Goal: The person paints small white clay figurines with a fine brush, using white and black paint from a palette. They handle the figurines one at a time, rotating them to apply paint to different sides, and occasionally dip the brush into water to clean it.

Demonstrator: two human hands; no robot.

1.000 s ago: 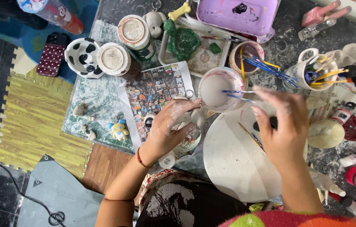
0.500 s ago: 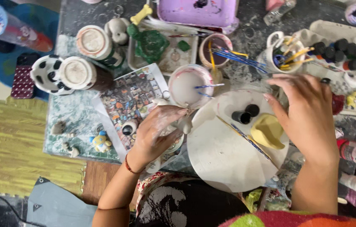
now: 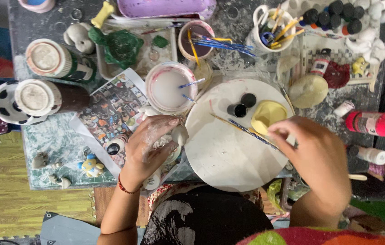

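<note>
The left hand (image 3: pixel 149 145) is curling its fingers around a small white clay figure (image 3: pixel 179 134) just left of the round white palette (image 3: pixel 228 149). The right hand (image 3: pixel 312 152) is pinching a thin paintbrush (image 3: pixel 247 129) lying across that palette, beside the yellow paint (image 3: pixel 265 115).

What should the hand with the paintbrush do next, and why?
Probably dip the brush into the yellow paint on the white plate. The right hand holds the brush beside that paint, while the left hand holds a small white figure, seemingly unpainted.
</note>
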